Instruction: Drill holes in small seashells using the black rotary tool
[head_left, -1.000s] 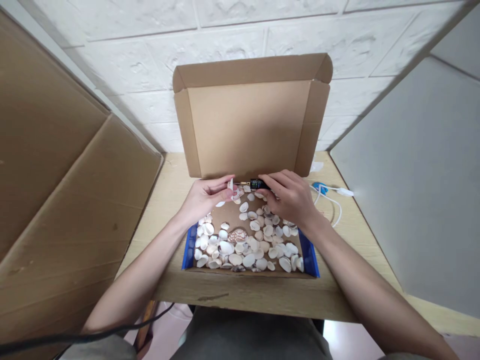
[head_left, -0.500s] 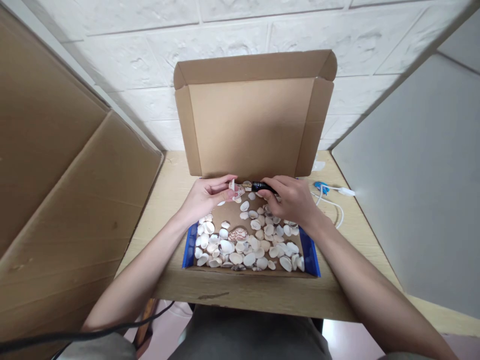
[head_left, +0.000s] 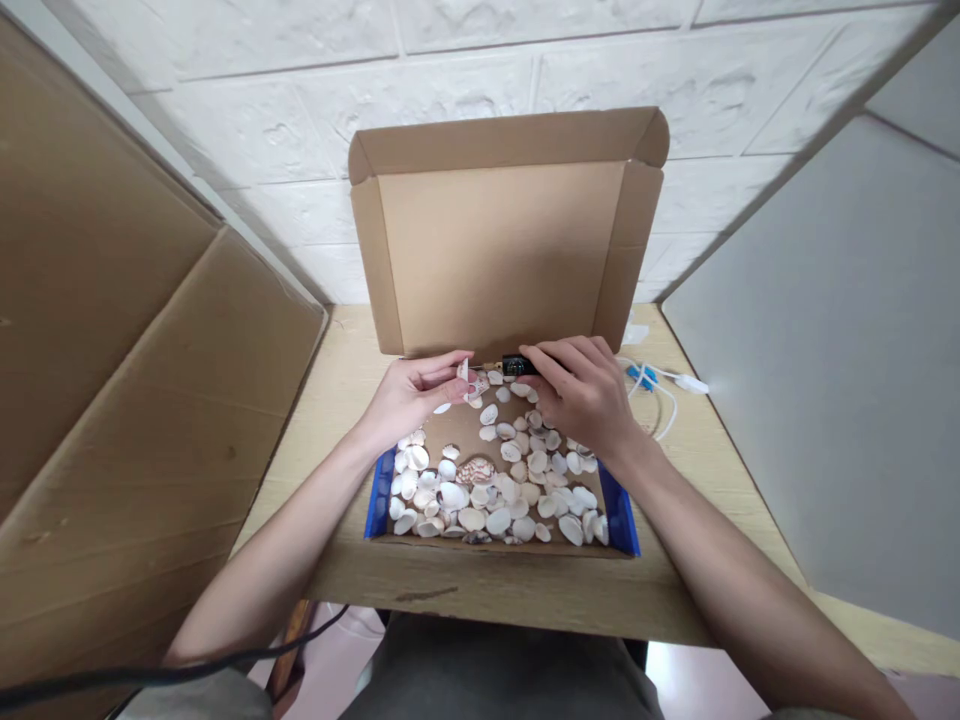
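Note:
My left hand (head_left: 420, 388) pinches a pale seashell with reddish-brown patterning (head_left: 475, 384) between thumb and fingers, just over the back of the open box. From the right, my right hand (head_left: 581, 385) grips a slim black mini drill (head_left: 519, 366) with a brass-coloured chuck. Its thin bit points left at the held shell; whether the tip touches it, I cannot tell. Below both hands, many white and cream shells (head_left: 499, 521) lie on the cardboard floor of the box (head_left: 442, 430). A larger brown-patterned shell (head_left: 477, 470) rests among them.
The box's cardboard lid (head_left: 502, 255) stands upright behind my hands, near the white brick wall (head_left: 457, 85). Blue side walls (head_left: 380, 495) flank the shells. A white cable (head_left: 667, 420) and a blue item (head_left: 641, 377) lie right on the wooden table (head_left: 337, 350). Cardboard (head_left: 150, 350) rises at left.
My right hand has shifted slightly up and back, and the drill is turned a little, so its thin bit shows. My left hand and the shell stay nearly in place.

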